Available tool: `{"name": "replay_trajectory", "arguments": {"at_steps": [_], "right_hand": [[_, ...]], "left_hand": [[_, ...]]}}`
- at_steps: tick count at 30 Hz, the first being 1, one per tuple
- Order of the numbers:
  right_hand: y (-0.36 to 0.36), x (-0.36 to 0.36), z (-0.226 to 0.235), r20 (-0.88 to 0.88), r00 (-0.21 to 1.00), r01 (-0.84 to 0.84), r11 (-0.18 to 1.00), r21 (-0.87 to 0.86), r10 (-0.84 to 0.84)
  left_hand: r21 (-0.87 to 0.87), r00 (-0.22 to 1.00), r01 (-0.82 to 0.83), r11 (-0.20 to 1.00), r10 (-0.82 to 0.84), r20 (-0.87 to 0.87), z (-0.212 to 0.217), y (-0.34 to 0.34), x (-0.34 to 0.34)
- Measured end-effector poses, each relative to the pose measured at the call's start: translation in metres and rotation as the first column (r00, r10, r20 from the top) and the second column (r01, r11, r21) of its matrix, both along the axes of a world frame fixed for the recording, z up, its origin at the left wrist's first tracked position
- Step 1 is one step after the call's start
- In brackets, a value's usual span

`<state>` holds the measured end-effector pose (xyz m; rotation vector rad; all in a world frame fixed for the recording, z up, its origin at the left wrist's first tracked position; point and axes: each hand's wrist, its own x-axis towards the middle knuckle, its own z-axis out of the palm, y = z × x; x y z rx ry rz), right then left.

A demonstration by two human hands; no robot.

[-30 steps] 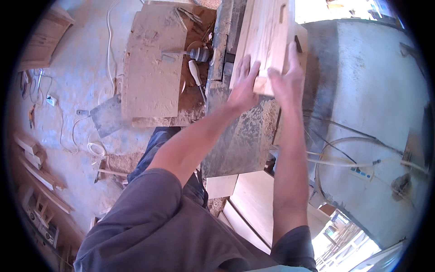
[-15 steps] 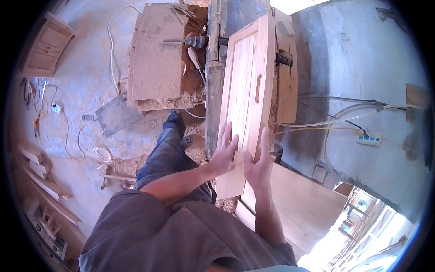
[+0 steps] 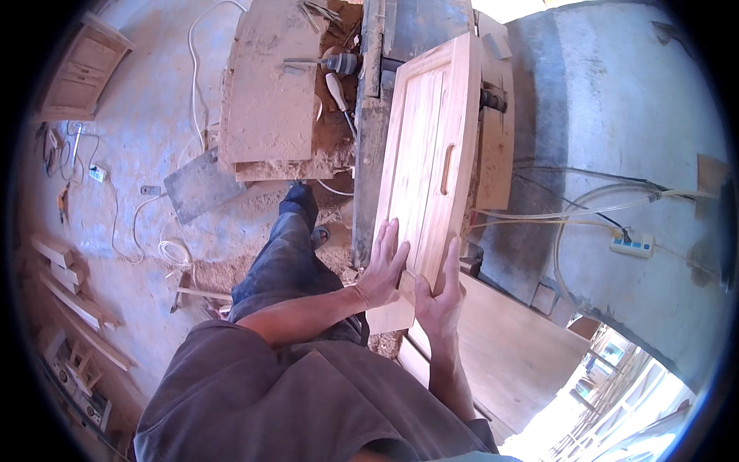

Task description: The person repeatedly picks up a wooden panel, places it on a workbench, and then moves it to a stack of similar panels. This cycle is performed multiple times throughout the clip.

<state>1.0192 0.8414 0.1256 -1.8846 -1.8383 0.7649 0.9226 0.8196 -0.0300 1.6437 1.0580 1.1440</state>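
A pale wooden cabinet door (image 3: pixel 419 146), with a framed panel and an oval slot on its right side, lies lengthwise on the dark bench (image 3: pixel 373 154). My left hand (image 3: pixel 382 271) rests on the door's near left part, with its fingers stretched out along the surface. At the near right corner is my right hand (image 3: pixel 440 304), its thumb raised apart from the straight fingers that lie along the edge. Neither hand is wrapped round anything. Beneath the hands, part of a pale board (image 3: pixel 391 316) shows.
Left of the bench, a dusty board (image 3: pixel 271 92) lies beside a drill chuck (image 3: pixel 340 63) and a white-handled screwdriver (image 3: pixel 336 92). A large panel (image 3: pixel 516 346) stands at near right. Cables and a power strip (image 3: pixel 633 245) lie farther right. Lumber (image 3: pixel 85 308) is at far left.
The door has slid slightly toward me along the bench, and both hands have shifted a little with it. The whole view has moved slightly.
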Motion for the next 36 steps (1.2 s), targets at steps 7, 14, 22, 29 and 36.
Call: {"name": "replay_trajectory", "arguments": {"at_steps": [7, 14, 22, 29, 36], "right_hand": [[0.026, -0.002, 0.004, 0.013, 1.0, -0.024, 1.0, 0.017, 0.024], [0.047, -0.007, 0.005, -0.031, 0.999, 0.012, 1.0, 0.0, -0.012], [0.073, -0.011, 0.006, -0.079, 0.995, 0.051, 0.997, -0.058, -0.055], [0.1, -0.013, 0.003, -0.03, 0.999, 0.03, 0.999, -0.021, -0.03], [0.128, -0.01, -0.005, 0.031, 0.999, 0.018, 1.0, -0.003, -0.018]], "left_hand": [[0.025, 0.998, -0.058, 0.998, 0.059, -0.015, -0.001, 0.023, 0.005], [0.024, 0.998, -0.065, 0.998, 0.065, 0.002, 0.003, 0.045, 0.003], [0.024, 0.997, -0.072, 0.997, 0.072, -0.004, 0.0, 0.071, 0.002], [-0.005, 0.997, -0.076, 0.997, 0.076, -0.018, 0.005, 0.099, -0.003], [0.013, 0.993, -0.119, 0.993, 0.119, 0.0, 0.004, 0.127, -0.005]]}}
